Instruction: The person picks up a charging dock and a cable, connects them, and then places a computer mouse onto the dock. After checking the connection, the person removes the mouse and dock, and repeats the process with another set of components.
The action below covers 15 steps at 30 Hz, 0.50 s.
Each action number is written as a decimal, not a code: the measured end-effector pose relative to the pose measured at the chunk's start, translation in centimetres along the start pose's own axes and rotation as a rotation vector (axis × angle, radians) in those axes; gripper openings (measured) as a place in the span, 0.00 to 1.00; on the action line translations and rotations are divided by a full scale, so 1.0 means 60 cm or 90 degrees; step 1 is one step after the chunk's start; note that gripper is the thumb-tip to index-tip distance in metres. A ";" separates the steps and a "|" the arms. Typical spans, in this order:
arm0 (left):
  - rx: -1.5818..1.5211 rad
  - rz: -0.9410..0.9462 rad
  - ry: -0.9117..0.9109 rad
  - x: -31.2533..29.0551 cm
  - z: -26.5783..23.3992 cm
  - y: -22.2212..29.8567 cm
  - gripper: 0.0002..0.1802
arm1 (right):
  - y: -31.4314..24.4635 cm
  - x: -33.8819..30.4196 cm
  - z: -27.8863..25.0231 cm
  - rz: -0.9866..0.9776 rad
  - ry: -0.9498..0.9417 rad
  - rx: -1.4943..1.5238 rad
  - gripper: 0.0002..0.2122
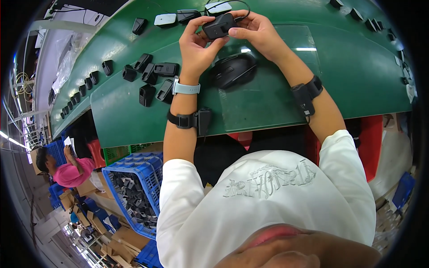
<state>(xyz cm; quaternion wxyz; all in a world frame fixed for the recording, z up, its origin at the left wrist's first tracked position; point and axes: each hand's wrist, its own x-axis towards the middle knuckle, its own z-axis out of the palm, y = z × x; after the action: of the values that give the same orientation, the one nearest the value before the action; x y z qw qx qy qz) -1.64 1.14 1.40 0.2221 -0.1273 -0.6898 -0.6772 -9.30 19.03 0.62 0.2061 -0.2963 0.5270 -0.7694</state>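
Up at the far side of the green table, my left hand (198,53) and my right hand (264,36) hold a small black plastic device (219,27) between them. The left fingers and thumb grip its left end. My right thumb presses its right end, where a thin black cable (243,18) loops over and meets it; whether it is plugged in is hidden by my fingers. Between my forearms lies a larger rounded black object (233,70), shaped like a computer mouse. Left of my left wrist sits a loose cluster of similar black devices (148,73).
Behind my hands lie white-topped blocks (165,19) and another black one (140,26). A row of black pieces (82,90) runs along the left. More pieces (371,24) lie far right. A blue crate (154,172) of black parts stands below left; a person in pink (73,172) is beyond.
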 end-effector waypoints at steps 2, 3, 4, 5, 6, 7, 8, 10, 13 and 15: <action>-0.001 -0.005 -0.008 -0.001 -0.003 -0.003 0.27 | 0.001 0.001 -0.003 0.007 0.005 -0.001 0.21; -0.001 -0.011 -0.017 -0.001 -0.004 -0.004 0.27 | 0.000 0.001 -0.004 0.008 0.004 -0.003 0.21; -0.002 -0.010 -0.015 -0.002 -0.004 -0.005 0.27 | -0.001 0.001 -0.004 0.007 -0.003 0.001 0.21; -0.006 -0.010 -0.007 -0.004 -0.003 -0.005 0.26 | -0.002 0.000 -0.003 0.007 -0.011 0.006 0.21; -0.011 -0.010 -0.001 -0.005 -0.003 -0.006 0.26 | -0.001 0.000 -0.001 0.007 -0.012 0.004 0.21; -0.012 -0.010 0.001 -0.007 -0.006 -0.007 0.26 | 0.002 -0.001 0.001 0.004 -0.013 0.005 0.22; 0.138 0.018 0.021 -0.010 -0.010 -0.009 0.26 | 0.004 -0.002 0.004 0.000 -0.015 0.006 0.22; 0.286 0.046 0.035 -0.006 -0.007 -0.005 0.26 | -0.003 -0.004 0.004 0.004 -0.013 0.010 0.23; 0.404 0.231 0.058 0.006 0.000 0.003 0.27 | 0.002 -0.003 0.004 -0.015 -0.012 -0.004 0.25; 0.509 0.350 0.076 0.009 0.002 0.003 0.28 | 0.005 -0.003 0.006 -0.037 -0.006 -0.025 0.26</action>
<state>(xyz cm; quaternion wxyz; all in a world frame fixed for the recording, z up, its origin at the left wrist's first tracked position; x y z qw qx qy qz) -2.05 1.21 1.83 0.4635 -0.1708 -0.8226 -0.2817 -8.94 18.80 0.40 0.1806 -0.3189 0.5323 -0.7631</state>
